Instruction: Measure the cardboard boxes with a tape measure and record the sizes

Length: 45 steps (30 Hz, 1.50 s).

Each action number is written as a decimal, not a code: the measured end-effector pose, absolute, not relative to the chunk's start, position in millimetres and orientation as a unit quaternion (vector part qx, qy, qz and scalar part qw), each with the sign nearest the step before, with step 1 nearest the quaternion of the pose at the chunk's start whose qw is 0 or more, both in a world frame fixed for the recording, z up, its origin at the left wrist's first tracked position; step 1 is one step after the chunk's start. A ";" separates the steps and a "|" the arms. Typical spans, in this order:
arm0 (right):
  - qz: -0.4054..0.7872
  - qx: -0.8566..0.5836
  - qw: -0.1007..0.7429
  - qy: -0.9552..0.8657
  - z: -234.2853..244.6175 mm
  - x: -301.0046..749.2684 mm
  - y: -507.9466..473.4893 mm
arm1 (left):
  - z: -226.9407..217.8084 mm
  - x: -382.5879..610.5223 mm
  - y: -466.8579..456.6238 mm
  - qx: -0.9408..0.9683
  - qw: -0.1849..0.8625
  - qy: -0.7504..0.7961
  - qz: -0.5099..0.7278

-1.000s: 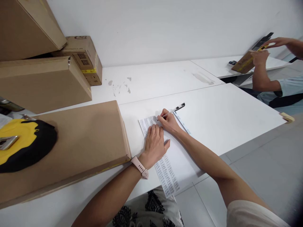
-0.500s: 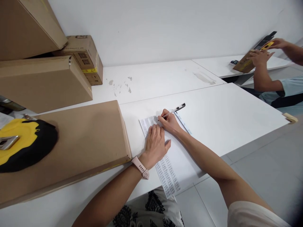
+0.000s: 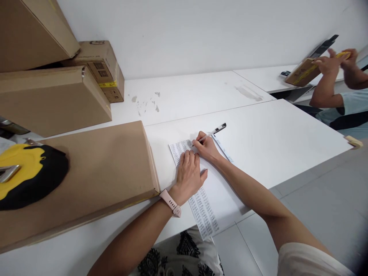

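My right hand [image 3: 206, 146] is closed round a pen [image 3: 216, 131] with a clear barrel and a black end, its tip down at the sheet of paper [image 3: 218, 191]. Columns of small dark writing run along the sheet's left side, and its lower end hangs past the table edge. My left hand [image 3: 189, 172] lies flat on the paper with fingers stretched out, holding nothing. A blue-printed edge of another sheet [image 3: 223, 148] shows beyond my right wrist.
A large cardboard box [image 3: 109, 161] lies left of the paper, with a yellow and black object [image 3: 54, 172] on it. More boxes [image 3: 54, 97] are stacked behind. At the far right, a co-worker's hands [image 3: 330, 63] hold a yellow tool by a small carton [image 3: 303, 73] on the white table [image 3: 281, 134].
My hands stay nearly in place, and the pen has tilted very slightly. The co-worker's hands and yellow tool have moved to the right.
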State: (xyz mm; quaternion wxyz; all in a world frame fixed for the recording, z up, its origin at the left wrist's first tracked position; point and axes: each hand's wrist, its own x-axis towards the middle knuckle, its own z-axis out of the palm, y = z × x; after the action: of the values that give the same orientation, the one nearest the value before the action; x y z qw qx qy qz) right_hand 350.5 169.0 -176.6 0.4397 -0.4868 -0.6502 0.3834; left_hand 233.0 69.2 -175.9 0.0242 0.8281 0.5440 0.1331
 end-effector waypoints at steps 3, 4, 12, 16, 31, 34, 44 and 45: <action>0.378 -0.493 0.443 -0.646 -175.8 350.6 168.4 | -176.4 233.0 69.2 0.828 0.020 0.544 0.136; 0.378 -0.495 0.442 -0.646 -175.7 350.5 168.2 | -176.6 233.1 69.2 0.827 0.018 0.544 0.137; 0.371 -0.492 0.440 -0.653 -176.9 349.9 168.7 | -177.7 233.6 69.7 0.829 0.017 0.544 0.132; 0.375 -0.493 0.434 -0.654 -176.2 350.5 168.9 | -176.6 233.5 69.3 0.829 0.020 0.544 0.132; 0.366 -0.500 0.439 -0.651 -174.0 350.9 168.6 | -177.2 233.3 69.7 0.827 0.019 0.544 0.143; 0.362 -0.499 0.440 -0.653 -175.1 351.0 168.9 | -178.6 233.1 69.7 0.828 0.009 0.542 0.145; 0.366 -0.505 0.436 -0.649 -174.2 350.5 169.0 | -179.8 232.8 69.2 0.826 0.014 0.542 0.153; 0.364 -0.507 0.437 -0.647 -173.7 350.6 168.9 | -180.0 232.7 69.3 0.826 0.018 0.541 0.154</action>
State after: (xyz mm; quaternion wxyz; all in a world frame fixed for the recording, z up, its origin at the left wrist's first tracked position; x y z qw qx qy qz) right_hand 350.6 168.9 -173.7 0.4372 -0.5069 -0.6473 0.3645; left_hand 232.7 69.3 -180.0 0.0175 0.8264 0.5414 0.1539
